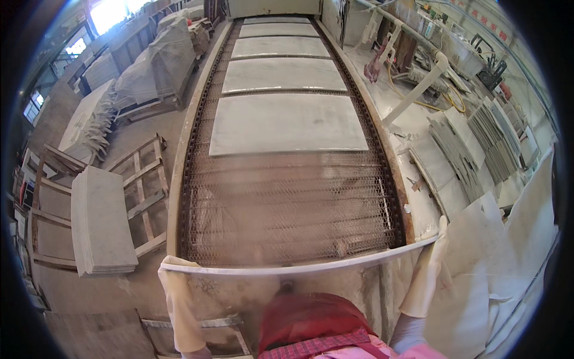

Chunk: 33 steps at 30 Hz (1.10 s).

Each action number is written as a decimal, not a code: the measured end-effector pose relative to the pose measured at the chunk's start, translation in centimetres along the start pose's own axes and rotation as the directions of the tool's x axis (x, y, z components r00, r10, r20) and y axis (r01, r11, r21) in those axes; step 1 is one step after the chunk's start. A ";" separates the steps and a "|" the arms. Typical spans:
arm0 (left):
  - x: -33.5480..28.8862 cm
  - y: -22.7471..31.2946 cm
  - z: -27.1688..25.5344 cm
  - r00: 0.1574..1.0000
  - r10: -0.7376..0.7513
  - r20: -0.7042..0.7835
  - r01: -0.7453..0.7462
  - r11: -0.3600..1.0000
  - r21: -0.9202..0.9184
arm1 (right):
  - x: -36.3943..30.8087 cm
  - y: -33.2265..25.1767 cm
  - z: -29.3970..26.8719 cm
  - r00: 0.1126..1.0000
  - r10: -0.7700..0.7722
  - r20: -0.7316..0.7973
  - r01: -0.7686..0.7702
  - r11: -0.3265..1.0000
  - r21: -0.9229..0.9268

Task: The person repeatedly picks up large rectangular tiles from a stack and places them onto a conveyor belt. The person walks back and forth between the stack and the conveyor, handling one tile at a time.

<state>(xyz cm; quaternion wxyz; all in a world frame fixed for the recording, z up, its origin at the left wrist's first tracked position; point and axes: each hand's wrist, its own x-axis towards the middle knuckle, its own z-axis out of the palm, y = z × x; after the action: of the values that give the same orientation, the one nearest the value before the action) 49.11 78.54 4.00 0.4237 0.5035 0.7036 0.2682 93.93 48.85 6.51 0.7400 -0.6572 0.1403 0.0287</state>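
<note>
A thin white stone slab (pixel 311 266) is held up edge-on at the near end of a conveyor, so mostly its upper edge shows. My left hand (pixel 174 263), in a long cream rubber glove, grips its left end. At the other end my right hand (pixel 441 232), gloved alike, is closed on the slab's corner. Beyond it runs the mesh conveyor belt (pixel 287 209), with a bare stretch nearest me. Farther along, a pale, wet-looking slab (pixel 287 122) lies flat on the mesh, and several more follow in a row toward the far end.
Stacked slabs (pixel 104 221) lean on a metal rack (pixel 140 185) at left, with wrapped stacks (pixel 152 66) behind. On the right, grey slabs (pixel 457 149) stand near a white pipe (pixel 415 90) and large pale sheets (pixel 478 263). A machine housing (pixel 274 7) spans the belt's far end.
</note>
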 end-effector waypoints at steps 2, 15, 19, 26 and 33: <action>3.3 -0.2 0.1 0.997 -0.061 0.038 0.057 0.993 0.103 | 1.1 -0.2 1.7 0.997 -0.018 0.074 0.023 0.998 -0.066; 12.8 5.5 6.6 0.937 -0.257 0.237 0.157 0.916 0.370 | 7.7 2.4 11.7 0.972 0.104 0.212 0.021 0.858 -0.513; 15.3 4.9 9.5 0.937 -0.268 0.223 0.238 0.959 0.155 | 8.8 5.0 14.3 0.970 0.107 0.216 -0.018 0.926 -0.376; 8.3 -3.1 10.7 0.951 0.298 -0.079 -0.304 0.950 -0.077 | 12.7 9.8 17.6 0.944 0.214 0.252 -0.050 0.846 -0.530; -1.4 -13.6 7.0 0.970 -0.150 -0.190 0.218 0.882 0.417 | 16.8 14.0 18.0 0.890 0.325 0.320 -0.130 0.853 -0.505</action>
<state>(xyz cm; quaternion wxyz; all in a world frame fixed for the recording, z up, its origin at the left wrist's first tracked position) 48.82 72.17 -9.97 0.2694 0.4939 0.8206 0.1003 109.91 66.02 -9.36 0.5620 -0.7754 0.0555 0.2826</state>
